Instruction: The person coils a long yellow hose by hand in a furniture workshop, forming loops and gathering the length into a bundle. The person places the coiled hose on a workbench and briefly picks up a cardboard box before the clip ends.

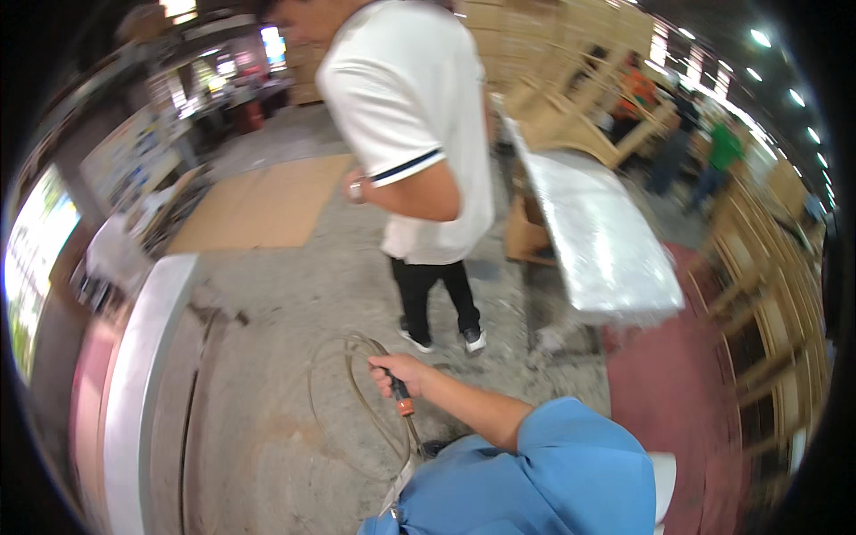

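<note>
- Because its fingers (381, 378) are curled closed around a black handle (398, 389) at six o'clock from the middle of the view, the right hand (400, 370) has a firm grip; an orange collar (405, 407) rings the handle's lower end.
- The left hand is out of view, so I cannot tell how its fingers stand.
- A thin, tan, slightly translucent hose (358, 393) hangs in loose round loops at seven o'clock, just beside the handle.
- Stacked brown cartons (506, 40) rise between twelve and one o'clock, their contents hidden.
- Beneath the bench (611, 241), at two o'clock, sits a brown boxy piece (528, 229); what it holds cannot be made out.
- The bench spreads toward three o'clock, its pale top sheathed in glossy, wrinkled clear film; a bare wooden frame (571, 125) lies at its far end, at one o'clock.
- A flat tan sheet (259, 203) lies on rough, stained grey concrete (267, 357) at ten o'clock.
- A long, smooth white panel (147, 383) curves along eight o'clock.
- Slatted wooden frames (771, 308) crowd three o'clock, near a dull red floor patch (664, 383).
- A person in a white shirt (410, 98) stands at twelve o'clock.
</note>
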`<state>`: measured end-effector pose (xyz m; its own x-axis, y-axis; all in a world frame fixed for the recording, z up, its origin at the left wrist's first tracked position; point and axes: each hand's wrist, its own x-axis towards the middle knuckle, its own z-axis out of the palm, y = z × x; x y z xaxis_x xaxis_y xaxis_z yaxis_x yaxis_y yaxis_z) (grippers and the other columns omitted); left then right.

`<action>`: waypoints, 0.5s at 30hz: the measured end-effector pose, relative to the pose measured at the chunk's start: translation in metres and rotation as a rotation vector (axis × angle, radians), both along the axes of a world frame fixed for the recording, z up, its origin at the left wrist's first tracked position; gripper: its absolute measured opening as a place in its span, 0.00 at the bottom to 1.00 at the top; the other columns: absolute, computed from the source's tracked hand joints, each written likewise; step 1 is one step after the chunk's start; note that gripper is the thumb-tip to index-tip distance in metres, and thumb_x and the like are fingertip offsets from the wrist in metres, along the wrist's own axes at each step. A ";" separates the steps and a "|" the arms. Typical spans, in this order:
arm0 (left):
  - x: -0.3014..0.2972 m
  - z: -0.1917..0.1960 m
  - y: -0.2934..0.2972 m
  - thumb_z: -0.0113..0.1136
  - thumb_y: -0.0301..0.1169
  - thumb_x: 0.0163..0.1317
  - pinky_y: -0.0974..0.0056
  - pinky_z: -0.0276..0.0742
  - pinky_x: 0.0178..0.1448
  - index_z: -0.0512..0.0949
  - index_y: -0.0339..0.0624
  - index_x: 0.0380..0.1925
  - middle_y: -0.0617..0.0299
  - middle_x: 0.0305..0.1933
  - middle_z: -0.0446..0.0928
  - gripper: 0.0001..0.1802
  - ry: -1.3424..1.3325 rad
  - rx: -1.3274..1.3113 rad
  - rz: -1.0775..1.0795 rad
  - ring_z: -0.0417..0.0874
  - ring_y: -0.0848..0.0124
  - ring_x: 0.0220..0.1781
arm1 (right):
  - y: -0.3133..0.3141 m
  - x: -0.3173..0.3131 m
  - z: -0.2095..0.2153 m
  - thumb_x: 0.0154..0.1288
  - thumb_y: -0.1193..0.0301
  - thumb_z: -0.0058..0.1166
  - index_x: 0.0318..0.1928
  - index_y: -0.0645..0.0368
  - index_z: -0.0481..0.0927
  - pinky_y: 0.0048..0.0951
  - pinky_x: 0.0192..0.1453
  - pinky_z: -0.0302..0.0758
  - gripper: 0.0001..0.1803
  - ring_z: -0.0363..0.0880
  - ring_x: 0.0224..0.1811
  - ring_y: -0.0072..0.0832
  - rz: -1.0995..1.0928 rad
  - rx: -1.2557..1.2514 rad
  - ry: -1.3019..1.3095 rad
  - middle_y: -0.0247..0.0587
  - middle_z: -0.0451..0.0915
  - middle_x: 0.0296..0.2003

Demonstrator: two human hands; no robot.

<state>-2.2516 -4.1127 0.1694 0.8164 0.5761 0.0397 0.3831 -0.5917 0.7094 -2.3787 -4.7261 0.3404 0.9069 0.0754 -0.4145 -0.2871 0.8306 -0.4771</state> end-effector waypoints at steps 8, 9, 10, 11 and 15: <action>-0.182 -0.034 0.001 0.50 0.44 0.62 0.54 0.60 0.63 0.66 0.39 0.54 0.50 0.61 0.64 0.26 0.103 -0.444 0.403 0.64 0.59 0.63 | 0.070 0.066 -0.016 0.70 0.61 0.44 0.35 0.51 0.69 0.23 0.24 0.64 0.10 0.61 0.18 0.14 0.316 0.037 0.030 0.21 0.65 0.20; -0.212 -0.047 0.006 0.50 0.44 0.62 0.54 0.59 0.64 0.65 0.38 0.55 0.50 0.61 0.63 0.26 0.097 -0.522 0.492 0.64 0.59 0.64 | 0.079 0.074 -0.017 0.70 0.61 0.45 0.34 0.52 0.69 0.23 0.23 0.65 0.10 0.62 0.18 0.15 0.320 0.010 0.033 0.22 0.65 0.20; -0.240 -0.057 0.012 0.49 0.44 0.62 0.55 0.59 0.64 0.64 0.37 0.56 0.50 0.62 0.63 0.27 0.093 -0.599 0.580 0.63 0.59 0.64 | 0.088 0.083 -0.015 0.70 0.61 0.45 0.34 0.52 0.69 0.23 0.23 0.65 0.10 0.62 0.18 0.15 0.334 0.003 0.027 0.22 0.66 0.20; -0.271 -0.069 0.016 0.49 0.43 0.63 0.55 0.58 0.65 0.63 0.37 0.57 0.49 0.63 0.62 0.28 0.088 -0.681 0.671 0.62 0.59 0.65 | 0.097 0.089 -0.016 0.70 0.62 0.45 0.33 0.52 0.69 0.23 0.23 0.65 0.10 0.62 0.18 0.15 0.345 0.004 0.031 0.23 0.66 0.20; -0.402 -0.082 0.016 0.47 0.43 0.64 0.57 0.55 0.68 0.60 0.34 0.61 0.49 0.66 0.60 0.31 -0.032 -0.973 1.043 0.60 0.59 0.68 | 0.139 0.112 -0.030 0.69 0.62 0.45 0.33 0.51 0.69 0.24 0.23 0.66 0.09 0.62 0.18 0.16 0.466 -0.160 0.056 0.23 0.66 0.20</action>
<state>-2.6538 -4.0966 0.0877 0.0155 0.7108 -0.7032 0.3096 0.6654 0.6793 -2.2663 -4.5873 0.3099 0.7679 0.3992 -0.5010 -0.6394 0.5256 -0.5611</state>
